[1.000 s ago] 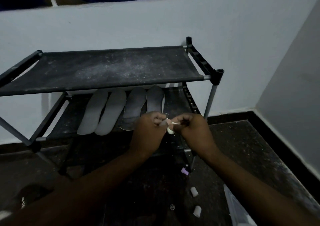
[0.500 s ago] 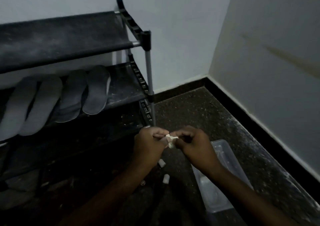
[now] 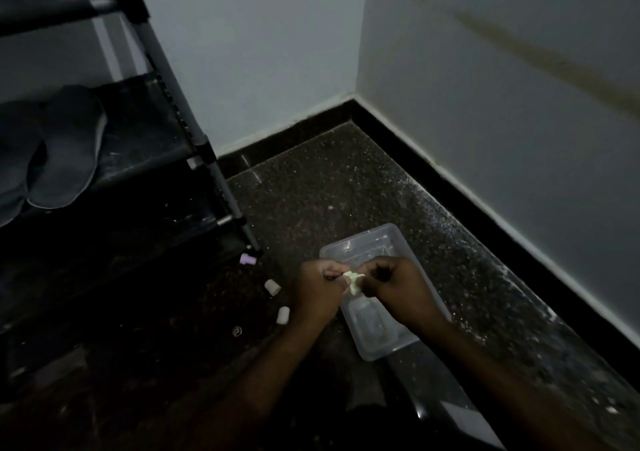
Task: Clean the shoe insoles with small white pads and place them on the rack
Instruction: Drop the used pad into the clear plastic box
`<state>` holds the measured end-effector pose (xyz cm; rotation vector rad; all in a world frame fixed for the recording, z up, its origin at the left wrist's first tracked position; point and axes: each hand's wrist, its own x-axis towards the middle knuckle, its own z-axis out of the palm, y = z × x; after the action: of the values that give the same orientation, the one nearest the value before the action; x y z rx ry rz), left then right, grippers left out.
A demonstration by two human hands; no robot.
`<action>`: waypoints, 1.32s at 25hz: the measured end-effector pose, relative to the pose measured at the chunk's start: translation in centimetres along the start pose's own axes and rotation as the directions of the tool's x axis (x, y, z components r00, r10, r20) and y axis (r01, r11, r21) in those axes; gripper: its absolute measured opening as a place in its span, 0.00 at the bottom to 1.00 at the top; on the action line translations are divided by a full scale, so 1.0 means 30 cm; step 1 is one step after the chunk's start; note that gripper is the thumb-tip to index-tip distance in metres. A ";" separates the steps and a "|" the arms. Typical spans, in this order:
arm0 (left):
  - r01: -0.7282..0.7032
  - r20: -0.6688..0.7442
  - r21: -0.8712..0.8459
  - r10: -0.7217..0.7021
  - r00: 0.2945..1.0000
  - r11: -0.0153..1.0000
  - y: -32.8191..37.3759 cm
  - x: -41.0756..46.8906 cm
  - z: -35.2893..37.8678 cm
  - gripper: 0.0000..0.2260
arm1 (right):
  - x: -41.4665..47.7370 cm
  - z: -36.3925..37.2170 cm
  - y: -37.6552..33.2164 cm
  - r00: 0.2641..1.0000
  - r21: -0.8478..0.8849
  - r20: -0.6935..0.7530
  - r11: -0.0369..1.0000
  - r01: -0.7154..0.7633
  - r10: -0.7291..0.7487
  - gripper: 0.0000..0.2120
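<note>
Both my hands pinch one small white pad (image 3: 354, 281) between them, low in the middle of the view. My left hand (image 3: 320, 286) holds its left side and my right hand (image 3: 394, 288) its right side, fingers curled. They hover over a clear plastic tray (image 3: 398, 242) on the floor. Grey insoles (image 3: 67, 149) lie side by side on the middle shelf of the black shoe rack (image 3: 194, 128) at the left; only two show, cut by the frame edge.
Two small white rolls (image 3: 272, 286) (image 3: 282, 315) and a pale purple one (image 3: 248, 259) lie on the dark speckled floor by the rack's foot. A small round cap (image 3: 237, 331) lies near them. White walls meet in a corner behind the tray.
The view has swung right and down, away from the rack toward the floor corner. Both hands, still pinching the pad, now sit above the clear tray.
</note>
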<state>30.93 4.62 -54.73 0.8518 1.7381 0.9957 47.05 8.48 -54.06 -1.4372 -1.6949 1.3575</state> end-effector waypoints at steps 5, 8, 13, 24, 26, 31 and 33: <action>0.028 0.073 0.085 -0.034 0.997 0.996 -0.115 -0.003 0.136 0.13 | -0.040 -0.015 0.194 0.997 -0.130 -0.057 0.990 -0.057 0.050 0.06; 0.055 0.063 0.135 -0.065 0.996 0.989 -0.182 -0.005 0.184 0.08 | -0.044 -0.007 0.270 0.996 -0.251 -0.020 0.964 -0.086 0.083 0.09; -0.041 0.046 0.342 0.026 0.999 0.939 -0.228 -0.020 0.215 0.04 | -0.046 0.038 0.354 1.000 -0.549 0.017 0.836 -0.010 0.023 0.02; -0.103 0.068 0.425 0.081 0.994 0.899 -0.325 -0.030 0.168 0.07 | -0.042 0.132 0.435 0.992 -0.912 0.005 0.405 0.055 -0.123 0.09; -0.115 0.082 0.398 0.090 0.993 0.910 -0.323 -0.040 0.154 0.11 | -0.039 0.146 0.436 0.995 -0.924 0.007 0.380 0.043 -0.096 0.09; -0.146 0.052 0.427 0.137 0.989 0.892 -0.347 -0.034 0.137 0.05 | -0.039 0.144 0.434 1.000 -0.932 0.012 0.361 0.017 -0.017 0.07; -0.167 0.035 0.440 0.169 0.985 0.882 -0.350 -0.033 0.131 0.08 | -0.036 0.143 0.420 1.000 -0.916 0.000 0.400 -0.004 0.011 0.06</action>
<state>33.75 0.21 -64.71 1.3088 1.9547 0.7142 48.69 5.07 -66.85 -1.9515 -2.6333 0.2629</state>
